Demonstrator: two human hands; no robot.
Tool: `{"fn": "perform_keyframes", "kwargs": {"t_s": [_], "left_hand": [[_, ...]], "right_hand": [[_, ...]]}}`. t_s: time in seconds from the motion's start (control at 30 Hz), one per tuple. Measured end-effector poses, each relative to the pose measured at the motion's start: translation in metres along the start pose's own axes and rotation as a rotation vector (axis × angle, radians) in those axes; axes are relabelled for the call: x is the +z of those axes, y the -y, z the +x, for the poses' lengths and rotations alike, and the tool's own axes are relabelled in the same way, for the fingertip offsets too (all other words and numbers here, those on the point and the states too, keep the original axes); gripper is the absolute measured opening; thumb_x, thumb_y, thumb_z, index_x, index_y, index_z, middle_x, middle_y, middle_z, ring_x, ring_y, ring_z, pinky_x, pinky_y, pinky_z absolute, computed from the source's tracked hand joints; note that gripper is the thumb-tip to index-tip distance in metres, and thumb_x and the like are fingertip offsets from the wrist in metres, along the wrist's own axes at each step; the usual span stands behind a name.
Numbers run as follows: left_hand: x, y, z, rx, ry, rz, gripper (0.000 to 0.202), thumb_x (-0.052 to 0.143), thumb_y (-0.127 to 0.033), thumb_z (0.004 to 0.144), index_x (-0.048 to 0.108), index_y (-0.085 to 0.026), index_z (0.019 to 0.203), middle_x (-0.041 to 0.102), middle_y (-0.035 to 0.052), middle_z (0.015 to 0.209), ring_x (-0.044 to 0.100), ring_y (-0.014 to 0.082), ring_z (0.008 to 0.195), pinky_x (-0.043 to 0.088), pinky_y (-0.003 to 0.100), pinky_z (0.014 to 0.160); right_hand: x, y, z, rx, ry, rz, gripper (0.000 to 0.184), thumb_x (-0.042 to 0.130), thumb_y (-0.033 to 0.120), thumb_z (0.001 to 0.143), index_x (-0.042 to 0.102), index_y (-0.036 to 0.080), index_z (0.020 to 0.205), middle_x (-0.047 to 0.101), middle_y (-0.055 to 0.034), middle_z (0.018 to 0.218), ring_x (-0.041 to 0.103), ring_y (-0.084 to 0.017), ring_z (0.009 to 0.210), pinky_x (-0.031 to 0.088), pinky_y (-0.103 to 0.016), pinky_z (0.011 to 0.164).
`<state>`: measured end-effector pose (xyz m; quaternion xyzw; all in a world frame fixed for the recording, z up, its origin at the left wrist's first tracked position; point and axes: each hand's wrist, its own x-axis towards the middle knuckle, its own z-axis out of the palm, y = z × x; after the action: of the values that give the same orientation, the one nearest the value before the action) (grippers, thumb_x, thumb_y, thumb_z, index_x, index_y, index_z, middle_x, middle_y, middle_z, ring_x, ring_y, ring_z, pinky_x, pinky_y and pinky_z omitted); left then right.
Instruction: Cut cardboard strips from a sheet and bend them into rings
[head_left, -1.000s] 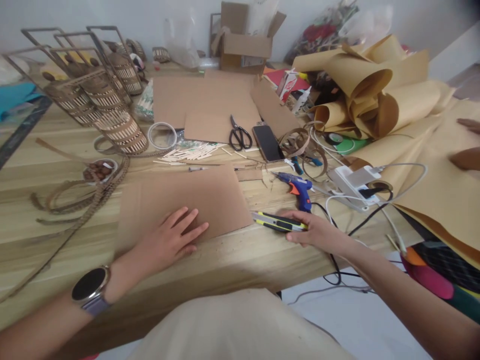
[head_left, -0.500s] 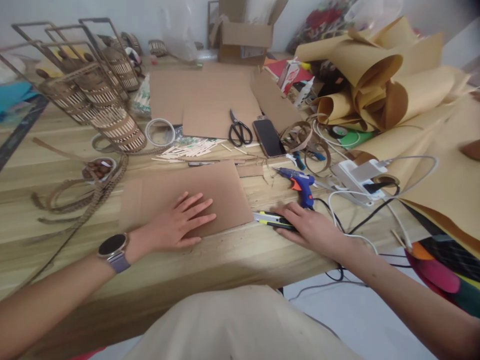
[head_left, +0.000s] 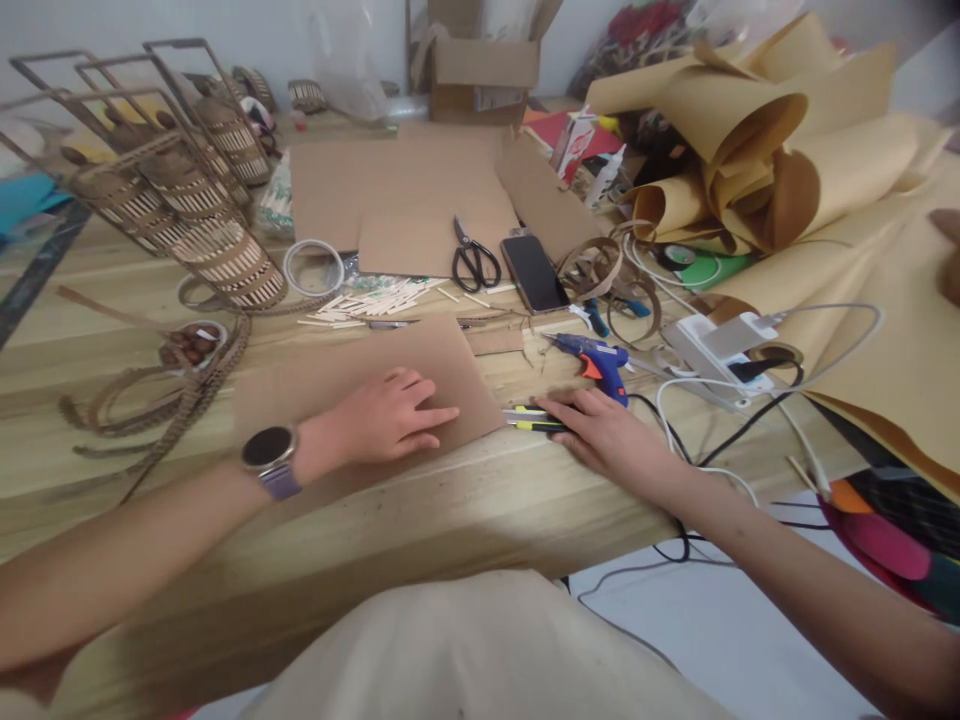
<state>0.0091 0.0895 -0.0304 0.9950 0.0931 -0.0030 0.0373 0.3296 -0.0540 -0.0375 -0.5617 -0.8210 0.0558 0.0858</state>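
A rectangular piece of cardboard (head_left: 360, 380) lies on the wooden table in front of me. My left hand (head_left: 397, 415) rests over it, the index finger stretched toward its right corner and the other fingers loosely bent. It holds nothing. My right hand (head_left: 600, 435) is closed over a yellow-and-black utility knife (head_left: 534, 419), which lies low against the table. The knife's front end points left, at the cardboard's corner; most of its handle is hidden under my fingers. Just beyond my right hand lies a blue glue gun (head_left: 592, 362) with an orange trigger.
Black scissors (head_left: 475, 262) and a phone (head_left: 534, 272) lie beyond the cardboard, near larger cardboard sheets (head_left: 427, 190) and scattered wooden sticks (head_left: 382, 300). A white power strip (head_left: 709, 360) with cables sits right, before rolled brown paper (head_left: 847, 200). Woven baskets (head_left: 232, 255) stand left.
My left hand has slid right across the cardboard, its spread fingers now partly bent with the index pointing. My right hand has shifted slightly forward over the utility knife.
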Motion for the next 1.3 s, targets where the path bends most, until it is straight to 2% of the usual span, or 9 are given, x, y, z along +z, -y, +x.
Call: {"fn": "perform_keyframes", "kwargs": {"t_s": [0.03, 0.1, 0.17, 0.23, 0.6, 0.8, 0.93, 1.1, 1.3], "left_hand": [[-0.001, 0.003, 0.012, 0.033, -0.005, 0.004, 0.046, 0.045, -0.046, 0.102, 0.057, -0.028, 0.142, 0.063, 0.0136, 0.131, 0.054, 0.0293, 0.12, 0.04, 0.048, 0.106], [0.002, 0.008, 0.03, 0.105, -0.006, -0.007, 0.051, 0.048, -0.049, 0.1, 0.049, -0.029, 0.148, 0.048, 0.0112, 0.152, 0.038, 0.0314, 0.142, 0.025, 0.052, 0.118], [0.008, 0.01, 0.041, 0.146, 0.021, -0.03, 0.057, 0.045, -0.05, 0.101, 0.04, -0.027, 0.153, 0.035, 0.0091, 0.162, 0.022, 0.0305, 0.151, 0.014, 0.053, 0.122], [0.013, 0.011, 0.045, 0.147, 0.051, -0.05, 0.06, 0.041, -0.052, 0.102, 0.034, -0.027, 0.155, 0.029, 0.0084, 0.165, 0.016, 0.0295, 0.154, 0.009, 0.053, 0.122], [0.017, 0.01, 0.043, 0.087, 0.042, -0.083, 0.058, 0.041, -0.056, 0.1, 0.037, -0.033, 0.154, 0.028, 0.003, 0.165, 0.016, 0.0271, 0.154, 0.006, 0.049, 0.124], [0.019, 0.011, 0.055, -0.041, 0.029, -0.077, 0.055, 0.036, -0.053, 0.103, 0.036, -0.034, 0.154, 0.027, 0.0029, 0.165, 0.018, 0.0317, 0.153, 0.007, 0.056, 0.122], [0.019, 0.012, 0.058, -0.057, 0.033, -0.08, 0.054, 0.035, -0.053, 0.103, 0.037, -0.036, 0.154, 0.029, 0.0015, 0.165, 0.019, 0.0301, 0.153, 0.007, 0.055, 0.122], [0.02, 0.012, 0.058, -0.065, 0.022, -0.084, 0.054, 0.035, -0.053, 0.102, 0.037, -0.036, 0.153, 0.032, 0.002, 0.164, 0.021, 0.031, 0.152, 0.008, 0.057, 0.122], [0.02, 0.009, 0.067, -0.172, -0.019, -0.057, 0.053, 0.036, -0.05, 0.102, 0.04, -0.034, 0.153, 0.033, 0.0041, 0.163, 0.017, 0.0368, 0.152, 0.004, 0.068, 0.119]], "right_hand": [[0.0, 0.0, 0.001, -0.002, -0.002, 0.002, 0.039, 0.048, 0.026, 0.099, 0.058, 0.016, 0.134, 0.066, -0.0137, 0.114, 0.062, -0.026, 0.102, 0.055, -0.043, 0.089], [0.001, 0.001, 0.002, 0.005, -0.008, 0.004, 0.039, 0.048, 0.026, 0.098, 0.058, 0.017, 0.135, 0.066, -0.0134, 0.114, 0.061, -0.026, 0.101, 0.054, -0.043, 0.089], [0.003, 0.001, 0.001, 0.019, -0.009, 0.005, 0.039, 0.048, 0.027, 0.098, 0.059, 0.018, 0.135, 0.065, -0.0136, 0.114, 0.06, -0.027, 0.101, 0.054, -0.044, 0.088], [0.004, 0.002, -0.002, 0.044, 0.001, 0.012, 0.04, 0.047, 0.028, 0.098, 0.059, 0.019, 0.135, 0.064, -0.0142, 0.115, 0.059, -0.027, 0.101, 0.053, -0.045, 0.087], [0.011, 0.016, -0.015, 0.166, -0.002, 0.06, 0.043, 0.043, 0.031, 0.099, 0.058, 0.017, 0.136, 0.062, -0.0157, 0.116, 0.058, -0.03, 0.102, 0.051, -0.046, 0.088], [0.01, 0.013, -0.005, 0.2, -0.051, 0.071, 0.042, 0.044, 0.03, 0.098, 0.059, 0.016, 0.135, 0.063, -0.0153, 0.117, 0.057, -0.03, 0.103, 0.051, -0.047, 0.09], [0.011, 0.014, -0.007, 0.209, -0.065, 0.082, 0.042, 0.045, 0.031, 0.097, 0.059, 0.018, 0.135, 0.062, -0.0149, 0.115, 0.057, -0.03, 0.102, 0.05, -0.046, 0.089], [0.016, 0.027, -0.015, 0.279, -0.088, 0.041, 0.043, 0.045, 0.032, 0.098, 0.06, 0.017, 0.134, 0.062, -0.0153, 0.113, 0.056, -0.03, 0.099, 0.05, -0.046, 0.086], [0.022, 0.024, -0.004, 0.333, -0.159, 0.032, 0.043, 0.047, 0.029, 0.096, 0.06, 0.019, 0.136, 0.062, -0.015, 0.113, 0.057, -0.031, 0.1, 0.05, -0.047, 0.087]]}}
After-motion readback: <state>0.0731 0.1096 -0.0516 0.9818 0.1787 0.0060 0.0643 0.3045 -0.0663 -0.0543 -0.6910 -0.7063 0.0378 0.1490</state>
